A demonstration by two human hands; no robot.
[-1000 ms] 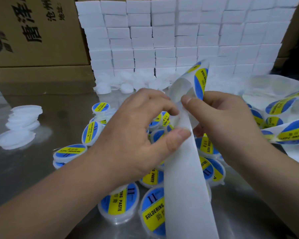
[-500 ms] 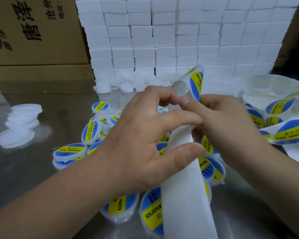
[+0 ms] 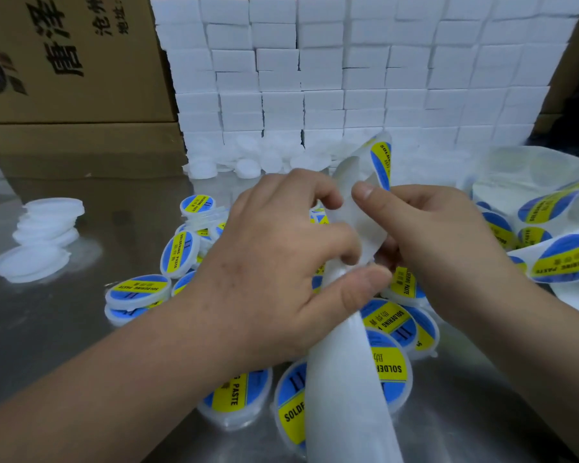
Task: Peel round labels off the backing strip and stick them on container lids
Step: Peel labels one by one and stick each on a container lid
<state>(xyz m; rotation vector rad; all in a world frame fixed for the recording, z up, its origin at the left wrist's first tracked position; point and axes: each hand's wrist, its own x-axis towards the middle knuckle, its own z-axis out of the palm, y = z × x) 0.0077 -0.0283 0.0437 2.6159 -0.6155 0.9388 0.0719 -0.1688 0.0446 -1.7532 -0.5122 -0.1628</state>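
A white backing strip (image 3: 348, 379) rises from the bottom edge up between both hands. My left hand (image 3: 281, 262) grips it, thumb on the near face and fingers curled over the strip. My right hand (image 3: 432, 242) pinches the strip's upper part, thumb tip on top. A blue-and-yellow round label (image 3: 381, 165) sticks up at the strip's top bend, just above my right thumb. Under the hands lie several labelled container lids (image 3: 137, 290) in a loose heap on the metal table.
Unlabelled white lids (image 3: 44, 225) are stacked at the left. A wall of white boxes (image 3: 348, 78) and small white caps (image 3: 248, 162) fills the back. Cardboard cartons (image 3: 64, 61) stand back left. More label strip (image 3: 562, 259) loops at the right.
The left hand's fingers have closed further over the strip toward the right thumb. The strip's top has bent lower, and the label at the bend stands out more.
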